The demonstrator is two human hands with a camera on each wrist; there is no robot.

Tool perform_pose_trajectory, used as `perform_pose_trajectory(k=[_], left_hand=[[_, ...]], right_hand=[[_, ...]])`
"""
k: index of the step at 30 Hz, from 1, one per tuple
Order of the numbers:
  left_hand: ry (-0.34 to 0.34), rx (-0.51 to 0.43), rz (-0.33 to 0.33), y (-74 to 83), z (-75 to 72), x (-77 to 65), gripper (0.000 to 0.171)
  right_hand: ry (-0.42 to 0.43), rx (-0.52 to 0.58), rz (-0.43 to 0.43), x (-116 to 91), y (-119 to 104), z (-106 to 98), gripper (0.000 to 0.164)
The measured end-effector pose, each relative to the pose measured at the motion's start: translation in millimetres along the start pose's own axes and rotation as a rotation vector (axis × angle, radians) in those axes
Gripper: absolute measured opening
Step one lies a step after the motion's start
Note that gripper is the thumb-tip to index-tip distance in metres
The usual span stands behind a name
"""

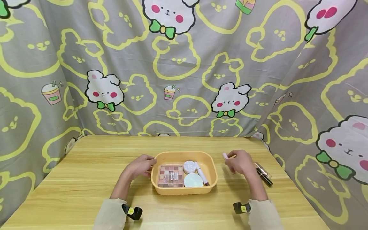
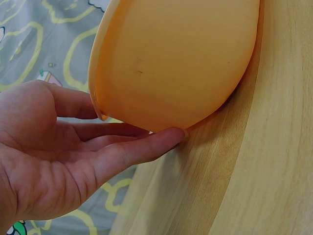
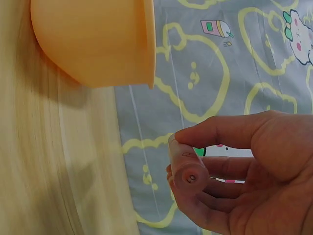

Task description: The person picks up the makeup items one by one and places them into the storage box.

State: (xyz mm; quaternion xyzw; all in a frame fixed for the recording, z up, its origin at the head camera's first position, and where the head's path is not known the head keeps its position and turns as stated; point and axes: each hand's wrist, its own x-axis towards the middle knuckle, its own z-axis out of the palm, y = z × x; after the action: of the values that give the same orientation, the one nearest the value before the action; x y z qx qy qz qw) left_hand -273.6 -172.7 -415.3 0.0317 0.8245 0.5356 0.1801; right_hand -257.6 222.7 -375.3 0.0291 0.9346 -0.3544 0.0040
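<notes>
A yellow plastic basin stands on the wooden table. My left hand holds its left end, with fingers at the rim and against the outer wall. In my right hand, a slim pale pink lipstick tube is pinched between thumb and fingers, right of the basin. Its round end faces the right wrist camera. Inside the basin lie an eyeshadow palette, a round white compact, a pale round case and a white tube with a dark end.
Beyond my right hand, a black tube and a clear, pinkish tube lie side by side near the right edge of the table. A patterned grey curtain surrounds the back and sides.
</notes>
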Motion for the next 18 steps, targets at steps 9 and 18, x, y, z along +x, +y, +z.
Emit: perform_pose_trajectory(k=[9,18], left_hand=[[-0.008,-0.010,-0.002,-0.8,-0.3,0.8,0.044],[-0.006,-0.011,-0.004,-0.2,-0.1,1.0,0.045]], right_hand=[[0.012,0.052,-0.012,1.6,-9.3,8.4,0.036],[0.024,0.100,-0.018,1.2,-17.4,14.7,0.036]])
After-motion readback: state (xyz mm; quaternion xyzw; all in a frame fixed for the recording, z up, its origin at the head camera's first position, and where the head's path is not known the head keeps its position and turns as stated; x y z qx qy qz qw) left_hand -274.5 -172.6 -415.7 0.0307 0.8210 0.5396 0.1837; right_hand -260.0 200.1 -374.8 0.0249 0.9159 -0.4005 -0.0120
